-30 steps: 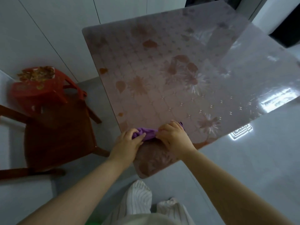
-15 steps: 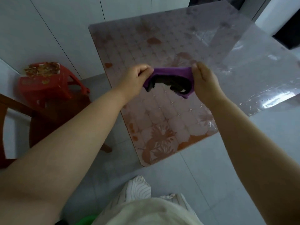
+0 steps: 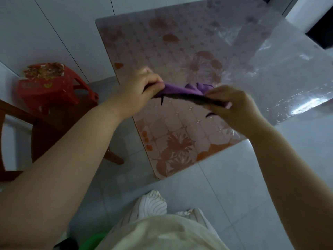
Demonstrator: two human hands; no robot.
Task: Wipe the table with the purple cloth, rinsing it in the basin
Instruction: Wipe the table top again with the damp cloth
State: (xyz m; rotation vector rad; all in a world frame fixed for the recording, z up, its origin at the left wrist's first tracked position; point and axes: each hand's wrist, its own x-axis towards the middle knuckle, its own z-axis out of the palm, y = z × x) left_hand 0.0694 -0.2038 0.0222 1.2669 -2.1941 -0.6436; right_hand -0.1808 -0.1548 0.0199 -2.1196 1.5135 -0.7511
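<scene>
The purple cloth [image 3: 182,92] is stretched in the air above the table [image 3: 180,51], which has a pink flowered top under a clear plastic sheet. My left hand [image 3: 138,87] pinches the cloth's left end. My right hand [image 3: 234,105] grips its right end, with a fold of cloth bunched behind the fingers. The cloth's underside looks dark. A green rim [image 3: 93,240] shows at the bottom edge by my body; I cannot tell whether it is the basin.
A red plastic stool [image 3: 48,87] stands left of the table, beside a dark wooden chair [image 3: 45,134]. The floor [image 3: 225,186] is pale tile. The plastic sheet overhangs the table on the right [image 3: 297,78]. My legs in light striped trousers [image 3: 153,204] stand near the table corner.
Both hands lifted the cloth from the table's near corner and pulled it out between them. Since half a second ago the cloth has flattened and the right hand has dropped lower.
</scene>
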